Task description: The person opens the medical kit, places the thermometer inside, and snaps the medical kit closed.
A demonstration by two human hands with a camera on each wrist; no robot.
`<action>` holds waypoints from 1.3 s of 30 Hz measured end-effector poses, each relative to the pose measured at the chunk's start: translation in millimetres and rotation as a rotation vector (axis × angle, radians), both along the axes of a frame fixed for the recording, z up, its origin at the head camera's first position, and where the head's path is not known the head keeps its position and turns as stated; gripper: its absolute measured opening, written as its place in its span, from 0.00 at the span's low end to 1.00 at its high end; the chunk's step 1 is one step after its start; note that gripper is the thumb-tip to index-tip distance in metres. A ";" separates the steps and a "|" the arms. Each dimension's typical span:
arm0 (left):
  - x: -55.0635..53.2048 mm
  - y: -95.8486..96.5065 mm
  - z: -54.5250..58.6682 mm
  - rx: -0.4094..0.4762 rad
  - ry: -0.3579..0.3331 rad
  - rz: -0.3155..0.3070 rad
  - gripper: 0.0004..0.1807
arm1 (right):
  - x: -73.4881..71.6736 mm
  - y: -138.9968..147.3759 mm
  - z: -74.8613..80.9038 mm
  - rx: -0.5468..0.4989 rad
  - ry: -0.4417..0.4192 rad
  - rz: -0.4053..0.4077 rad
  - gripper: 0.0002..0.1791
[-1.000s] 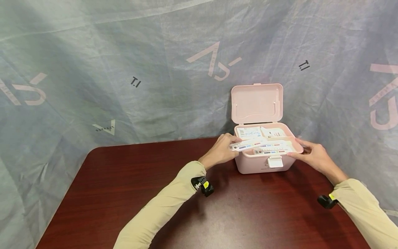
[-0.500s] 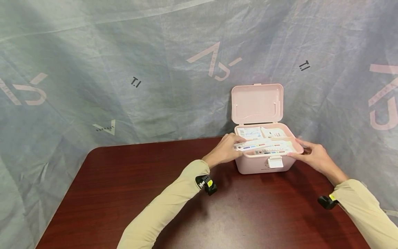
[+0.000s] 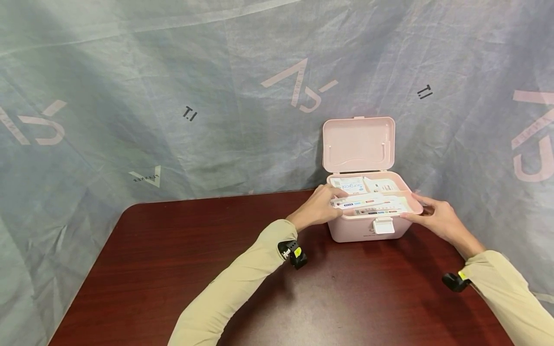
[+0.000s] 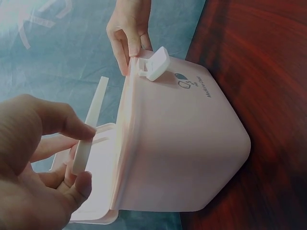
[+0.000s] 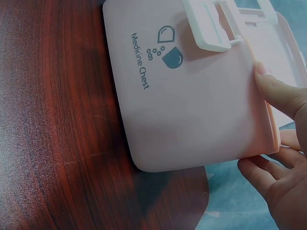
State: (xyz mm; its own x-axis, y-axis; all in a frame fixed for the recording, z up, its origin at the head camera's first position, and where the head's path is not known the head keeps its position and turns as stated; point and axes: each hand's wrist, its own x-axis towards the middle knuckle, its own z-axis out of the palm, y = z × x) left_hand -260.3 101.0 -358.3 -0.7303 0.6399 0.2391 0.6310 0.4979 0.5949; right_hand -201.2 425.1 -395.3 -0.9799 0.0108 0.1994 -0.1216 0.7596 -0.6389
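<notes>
A pink medicine chest [image 3: 352, 231] stands on the table with its lid [image 3: 359, 144] raised. My left hand [image 3: 318, 205] pinches a slim white box [image 4: 96, 108] between thumb and fingers, holding it flat over the chest's left front rim. Coloured marks run along that box's edge. Beneath it, inside the front compartment, lies a similar white box [image 3: 378, 212]. At the chest's right end, my right hand [image 3: 439, 218] grips the rim, thumb [image 5: 276, 88] at the front and fingers around the corner. A white latch [image 3: 383, 225] hangs unfastened on the front wall.
Behind the divider, a packet marked Surgical [image 3: 348, 184] and another white packet [image 3: 381, 185] fill the back compartments. The chest sits near the far edge of the dark red table [image 3: 190, 250]. A grey-green printed cloth [image 3: 216, 96] hangs right behind it.
My left hand has moved right with the slim white box, bringing it from beyond the left rim to over the front compartment. The right hand keeps its grip on the chest.
</notes>
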 end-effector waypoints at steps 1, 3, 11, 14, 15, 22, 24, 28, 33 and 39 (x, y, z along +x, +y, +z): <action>-0.3 0.7 0.1 -0.006 0.002 -0.001 0.23 | 0.1 -0.2 0.2 0.000 0.001 0.001 0.44; -0.8 2.4 0.4 -0.021 0.006 0.003 0.24 | 0.5 -0.6 0.9 0.000 0.000 0.003 0.44; -3.9 10.0 1.1 -0.033 0.021 -0.010 0.24 | 2.3 -2.0 3.1 0.011 -0.010 -0.013 0.44; -4.7 13.0 1.3 -0.055 0.026 -0.019 0.23 | 3.1 -2.3 2.4 0.014 -0.013 -0.013 0.45; -4.9 14.3 1.4 -0.064 0.028 -0.021 0.23 | 3.4 -2.4 2.2 0.014 -0.013 -0.015 0.45; -7.2 24.0 0.8 -0.079 0.034 -0.031 0.23 | 4.9 -1.5 2.2 0.014 -0.012 -0.021 0.45; -8.0 26.5 0.5 -0.077 0.041 -0.034 0.23 | 5.0 -1.4 2.5 0.017 -0.010 -0.024 0.45; -8.9 31.4 0.2 -0.091 0.052 -0.030 0.23 | 4.3 -1.7 2.8 0.014 -0.009 -0.021 0.45; -9.5 37.1 -1.4 -0.124 0.050 -0.012 0.24 | 2.8 -2.3 2.8 0.009 -0.006 -0.013 0.45; -12.3 42.8 -4.0 -0.105 0.013 -0.018 0.24 | 1.5 -2.0 2.2 0.000 -0.003 -0.003 0.45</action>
State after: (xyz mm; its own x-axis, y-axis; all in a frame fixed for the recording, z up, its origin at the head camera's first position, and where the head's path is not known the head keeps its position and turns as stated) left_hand -272.5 143.7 -362.3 -0.7161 0.6747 0.1789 0.6473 0.5460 0.5319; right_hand -199.7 423.0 -393.1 -0.9804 0.0136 0.1965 -0.1177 0.7598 -0.6394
